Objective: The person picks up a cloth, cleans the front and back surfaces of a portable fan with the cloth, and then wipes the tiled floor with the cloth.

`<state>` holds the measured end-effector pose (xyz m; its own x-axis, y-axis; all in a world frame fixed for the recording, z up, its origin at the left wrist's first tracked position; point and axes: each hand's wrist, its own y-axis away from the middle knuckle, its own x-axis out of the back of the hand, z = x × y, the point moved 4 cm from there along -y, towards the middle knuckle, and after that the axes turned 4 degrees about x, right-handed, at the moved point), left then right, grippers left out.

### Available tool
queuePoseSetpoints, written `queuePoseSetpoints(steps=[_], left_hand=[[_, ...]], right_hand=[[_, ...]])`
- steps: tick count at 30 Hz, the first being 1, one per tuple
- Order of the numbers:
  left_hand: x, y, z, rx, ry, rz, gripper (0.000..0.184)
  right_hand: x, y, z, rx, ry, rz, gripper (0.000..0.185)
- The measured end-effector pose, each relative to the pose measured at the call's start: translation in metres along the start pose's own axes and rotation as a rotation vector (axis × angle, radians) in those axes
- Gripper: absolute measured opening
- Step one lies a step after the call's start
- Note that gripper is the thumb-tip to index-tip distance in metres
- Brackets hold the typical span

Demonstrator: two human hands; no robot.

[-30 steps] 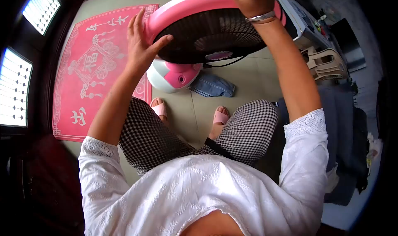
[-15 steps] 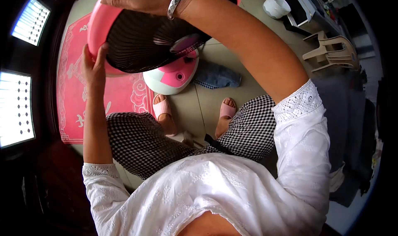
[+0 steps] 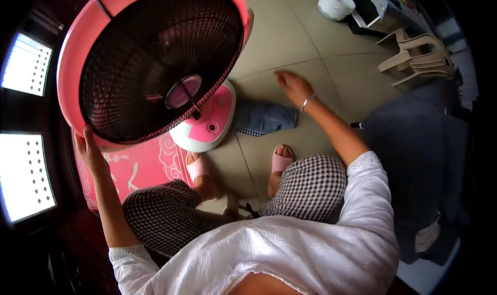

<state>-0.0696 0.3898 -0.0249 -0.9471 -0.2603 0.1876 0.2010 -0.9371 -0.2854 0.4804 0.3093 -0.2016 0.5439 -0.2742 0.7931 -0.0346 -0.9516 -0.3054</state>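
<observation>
A pink electric fan point(image 3: 155, 82) with a black wire grille fills the upper left. Its round head tilts above a white and pink base point(image 3: 207, 129) that has a knob. My left hand point(image 3: 92, 152) is closed on the lower left of the pink rim, thumb on the front side, other fingers mostly hidden behind. Out over the tiles, apart from the fan, is my right hand point(image 3: 296, 88), with a bracelet at the wrist. It is slightly blurred and its fingers are largely turned from view. Folded blue denim point(image 3: 266, 117) lies on the floor beside the base.
A pink patterned mat point(image 3: 140, 165) lies left of my slippered feet. A beige plastic chair point(image 3: 422, 59) lies or stands at the right, near a white bin point(image 3: 335, 4). Dark blue cloth point(image 3: 414, 160) hangs or lies close to my right side.
My right hand has let go of the fan's top and swung right and down. The fan head now faces me more and sits lower in view. My left hand stays on the rim.
</observation>
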Motion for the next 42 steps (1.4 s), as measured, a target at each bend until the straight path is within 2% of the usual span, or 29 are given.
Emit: queuePoseSetpoints(steps=[1, 3, 4, 6, 8, 9, 11, 13, 15, 16, 17, 18, 19, 22, 26, 28, 29, 30, 31, 32, 34, 35, 36, 39, 42], left_hand=[[-0.002, -0.001, 0.001, 0.009, 0.027, 0.006, 0.040], [0.001, -0.009, 0.001, 0.030, 0.011, 0.009, 0.045], [0.002, -0.012, 0.002, 0.053, 0.007, 0.040, 0.048], [0.005, -0.017, 0.002, 0.062, -0.023, 0.064, 0.050], [0.012, -0.021, 0.002, 0.052, -0.148, 0.119, 0.057], [0.013, -0.024, 0.004, 0.046, -0.167, 0.106, 0.057], [0.018, -0.028, -0.001, 0.140, -0.049, 0.094, 0.061], [0.016, -0.029, 0.003, 0.157, -0.083, 0.095, 0.063], [0.023, -0.040, -0.003, 0.264, -0.053, 0.073, 0.064], [0.015, -0.038, 0.004, 0.255, -0.042, -0.016, 0.067], [0.019, -0.044, 0.001, 0.256, -0.035, -0.017, 0.067], [0.030, -0.055, -0.010, 0.330, -0.041, 0.008, 0.069], [0.035, -0.057, -0.014, 0.404, -0.046, 0.036, 0.070], [0.032, -0.052, -0.014, 0.346, -0.092, -0.042, 0.074], [0.015, -0.038, -0.011, 0.339, -0.099, -0.076, 0.074], [0.002, -0.020, 0.003, 0.353, -0.057, -0.060, 0.071], [0.003, -0.022, -0.005, 0.302, -0.019, -0.103, 0.070], [-0.002, -0.011, 0.005, 0.319, -0.107, -0.054, 0.071], [-0.006, -0.001, 0.018, 0.335, -0.193, -0.006, 0.072], [-0.003, 0.000, 0.014, 0.352, -0.221, 0.008, 0.076], [-0.002, 0.008, 0.010, 0.367, -0.124, -0.034, 0.079], [-0.006, 0.015, 0.012, 0.343, -0.030, -0.070, 0.080], [-0.005, 0.017, 0.016, 0.381, -0.081, -0.085, 0.079], [-0.010, 0.025, 0.019, 0.361, -0.024, -0.118, 0.078], [-0.011, 0.039, 0.037, 0.362, -0.107, -0.132, 0.086]], right_hand=[[-0.028, 0.021, 0.031, -0.062, 0.001, -0.107, 0.030], [-0.071, 0.059, 0.061, -0.149, 0.118, -0.427, 0.053], [-0.098, 0.077, 0.080, -0.202, 0.142, -0.487, 0.061], [-0.134, 0.101, 0.094, -0.216, 0.164, -0.524, 0.063], [-0.139, 0.109, 0.079, -0.317, 0.203, -0.675, 0.069], [-0.142, 0.112, 0.077, -0.326, 0.180, -0.675, 0.069], [-0.146, 0.115, 0.077, -0.256, 0.325, -0.691, 0.073], [-0.175, 0.123, 0.097, -0.288, 0.337, -0.640, 0.068], [-0.179, 0.118, 0.099, -0.314, 0.353, -0.587, 0.062], [-0.170, 0.111, 0.085, -0.378, 0.293, -0.701, 0.054], [-0.163, 0.111, 0.077, -0.445, 0.233, -0.814, 0.046], [-0.178, 0.124, 0.085, -0.473, 0.156, -0.776, 0.034], [-0.168, 0.128, 0.078, -0.473, 0.164, -0.772, 0.034], [-0.144, 0.151, 0.057, -0.410, 0.126, -0.806, 0.035], [-0.062, 0.187, 0.063, -0.734, -0.205, -0.488, 0.028], [-0.034, 0.212, 0.077, -0.731, -0.559, -0.270, 0.023], [-0.018, 0.222, 0.083, -0.799, -0.613, -0.241, 0.023], [-0.003, 0.227, 0.086, -0.864, -0.669, -0.207, 0.024], [0.013, 0.224, 0.083, -0.842, -0.658, -0.199, 0.024], [0.027, 0.221, 0.081, -0.836, -0.749, -0.148, 0.016], [0.069, 0.201, 0.045, -0.784, -0.844, -0.016, 0.006], [0.078, 0.195, 0.041, -0.768, -0.834, -0.003, 0.006], [0.088, 0.186, 0.040, -0.749, -0.980, 0.102, 0.008], [0.138, 0.150, -0.029, -0.753, -1.205, 0.211, 0.015], [0.149, 0.129, -0.050, -0.707, -1.286, 0.125, 0.024]])
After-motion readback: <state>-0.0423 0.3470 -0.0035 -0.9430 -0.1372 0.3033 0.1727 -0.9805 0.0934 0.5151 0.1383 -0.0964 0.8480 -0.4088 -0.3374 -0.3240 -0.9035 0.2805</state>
